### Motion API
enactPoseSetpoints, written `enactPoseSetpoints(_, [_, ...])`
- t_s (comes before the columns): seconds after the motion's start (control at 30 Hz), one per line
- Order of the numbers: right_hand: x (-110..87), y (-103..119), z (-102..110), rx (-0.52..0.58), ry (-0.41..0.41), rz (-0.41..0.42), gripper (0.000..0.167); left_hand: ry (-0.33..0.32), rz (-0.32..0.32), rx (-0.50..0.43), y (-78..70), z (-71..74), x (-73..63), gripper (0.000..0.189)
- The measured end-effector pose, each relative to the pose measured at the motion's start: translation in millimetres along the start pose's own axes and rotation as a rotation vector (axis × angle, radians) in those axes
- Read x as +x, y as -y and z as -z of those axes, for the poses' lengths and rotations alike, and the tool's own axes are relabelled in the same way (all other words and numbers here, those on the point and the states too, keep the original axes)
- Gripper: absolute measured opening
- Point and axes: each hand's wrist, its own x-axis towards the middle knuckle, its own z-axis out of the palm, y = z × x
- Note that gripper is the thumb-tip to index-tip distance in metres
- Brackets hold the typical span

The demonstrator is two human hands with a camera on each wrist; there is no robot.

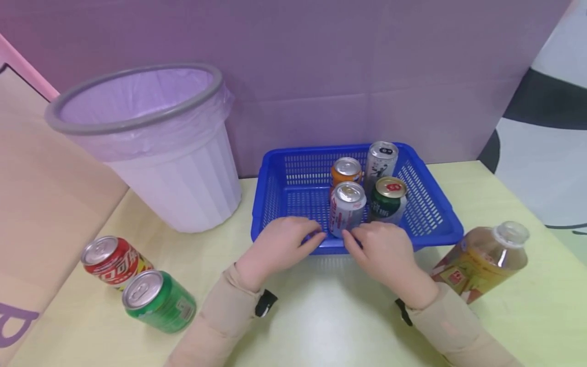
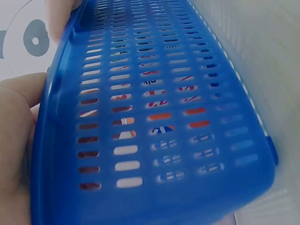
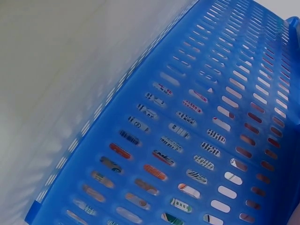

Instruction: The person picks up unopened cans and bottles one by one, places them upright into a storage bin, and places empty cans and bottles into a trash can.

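A blue plastic basket [image 1: 293, 243] with slotted walls sits on the table and holds several upright drink cans. My left hand [image 1: 286, 242] grips its near rim, fingers hooked over to the inside and thumb along the edge. To the right, my right hand [image 1: 385, 250] grips the same rim. Between and beyond the hands stand a silver can [image 1: 347, 211], an orange can [image 1: 346, 171], a dark green can [image 1: 387, 201] and a tall white can [image 1: 381, 160]. In the left wrist view, the basket wall [image 2: 154, 197] fills the middle. Its slots [image 3: 197, 176] show cans in the right wrist view.
A white bin [image 1: 183, 178] with a grey rim and a liner stands at the back left. Red [image 1: 114, 265] and green [image 1: 160, 300] cans are on the table's left. A bottle [image 1: 481, 262] with a yellow label stands beside my right wrist. A purple wall [image 1: 312, 66] closes off the back.
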Motion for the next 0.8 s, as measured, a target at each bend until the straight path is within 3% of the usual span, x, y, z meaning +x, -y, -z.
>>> enactPoseSetpoints(0.33, [-0.4,-1.2,-0.5,0.001,-0.031,0.016,0.043,-0.085,-0.066,0.073,5.1,0.8,-13.6,0.02])
enactPoseSetpoints(0.8, [-0.2,-0.9,-0.9,0.0,-0.007,0.011,0.043,-0.125,-0.103,0.102,6.8,12.5,-23.0,0.027])
